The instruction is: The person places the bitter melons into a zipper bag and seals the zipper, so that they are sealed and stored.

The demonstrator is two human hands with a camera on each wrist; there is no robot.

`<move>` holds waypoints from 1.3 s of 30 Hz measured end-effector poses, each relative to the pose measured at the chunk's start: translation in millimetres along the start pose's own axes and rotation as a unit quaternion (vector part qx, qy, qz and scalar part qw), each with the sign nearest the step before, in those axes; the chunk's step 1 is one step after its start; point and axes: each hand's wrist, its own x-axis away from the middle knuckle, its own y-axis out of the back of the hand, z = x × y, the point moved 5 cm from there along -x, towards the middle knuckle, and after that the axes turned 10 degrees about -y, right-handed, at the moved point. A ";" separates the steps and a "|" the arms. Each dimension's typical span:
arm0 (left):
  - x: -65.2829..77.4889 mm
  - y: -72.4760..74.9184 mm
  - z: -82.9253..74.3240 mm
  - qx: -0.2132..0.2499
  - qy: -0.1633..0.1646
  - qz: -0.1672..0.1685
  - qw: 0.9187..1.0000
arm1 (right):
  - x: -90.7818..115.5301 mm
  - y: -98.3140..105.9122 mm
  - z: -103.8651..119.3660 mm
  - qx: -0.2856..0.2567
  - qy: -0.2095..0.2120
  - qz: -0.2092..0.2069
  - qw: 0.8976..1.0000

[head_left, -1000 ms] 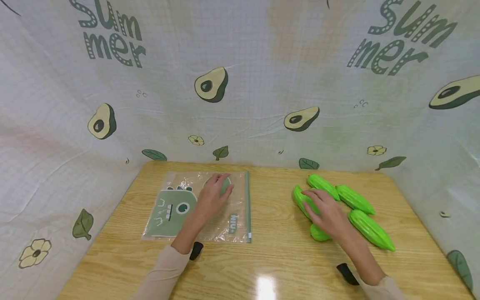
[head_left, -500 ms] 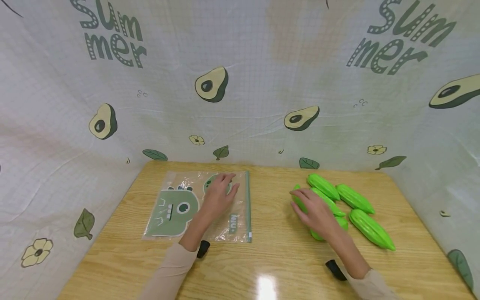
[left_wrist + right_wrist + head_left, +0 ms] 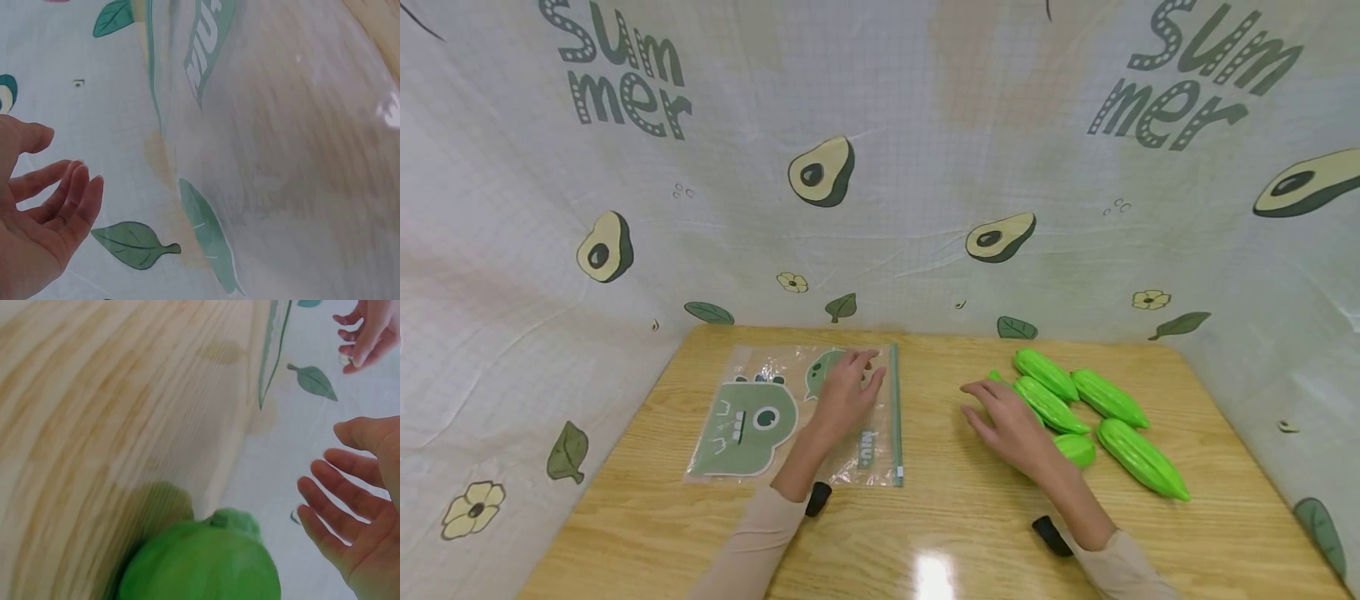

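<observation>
A clear zip bag with a green monster print lies flat on the table, its green zip strip along the right side. My left hand hovers over the bag's right half and hides part of the print. In the left wrist view the fingers are loosely bent, holding nothing. Several bright green, ridged, gourd-like vegetables lie at the right. Over their left edge is my right hand, partly covering two of them. Its fingers are spread with nothing between them; one green vegetable shows below.
The wooden table reaches back to a white cloth printed with avocados and leaves, which also rises at both sides. Black bands show at the wrists.
My right hand has moved left, off the vegetables, uncovering more of them. My left hand has slid slightly right over the bag. Bag and vegetables stay in place.
</observation>
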 end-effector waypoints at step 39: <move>-0.4 -46.0 4.9 0.019 0.132 0.098 0.986 | -20.3 -45.9 28.8 -0.011 -0.040 0.115 0.993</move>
